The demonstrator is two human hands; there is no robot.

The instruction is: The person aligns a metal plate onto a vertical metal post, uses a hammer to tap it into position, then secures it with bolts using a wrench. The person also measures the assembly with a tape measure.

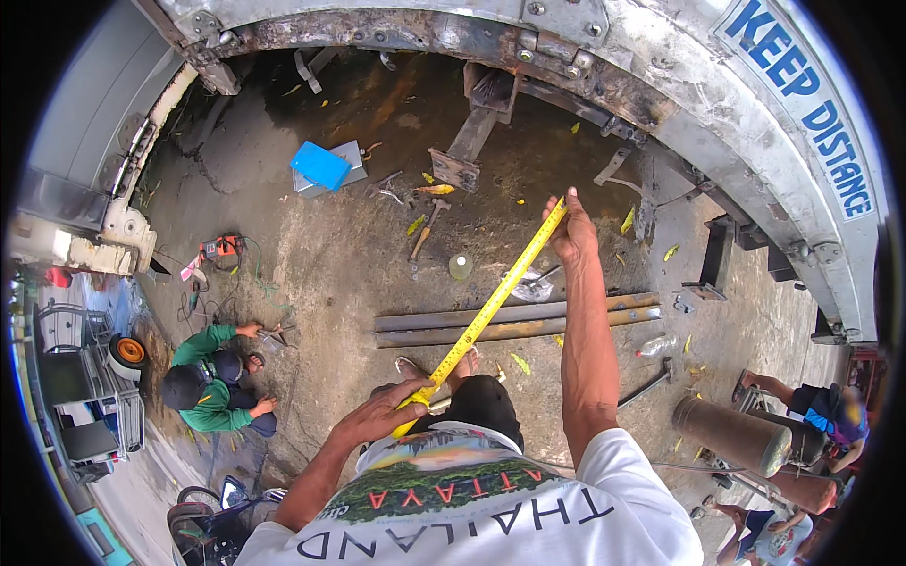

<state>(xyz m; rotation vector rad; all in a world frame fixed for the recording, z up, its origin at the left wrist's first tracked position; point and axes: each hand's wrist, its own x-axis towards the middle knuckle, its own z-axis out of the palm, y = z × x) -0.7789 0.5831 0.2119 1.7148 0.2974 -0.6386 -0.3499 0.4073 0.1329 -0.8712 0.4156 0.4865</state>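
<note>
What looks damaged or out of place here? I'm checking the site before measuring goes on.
The curved metal frame overhead is rusted and flaking along its lower edge. Below it, a hammer, a blue box and yellow leaves lie scattered on the stained concrete ground. The yellow tape measure runs taut between left hand and right hand.

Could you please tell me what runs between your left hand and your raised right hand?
In the head view, a yellow tape measure blade stretches taut from the left hand up to the right hand, passing over the long metal bars on the ground.

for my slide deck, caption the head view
Left hand and right hand stretch a yellow tape measure above steel bars.
</note>
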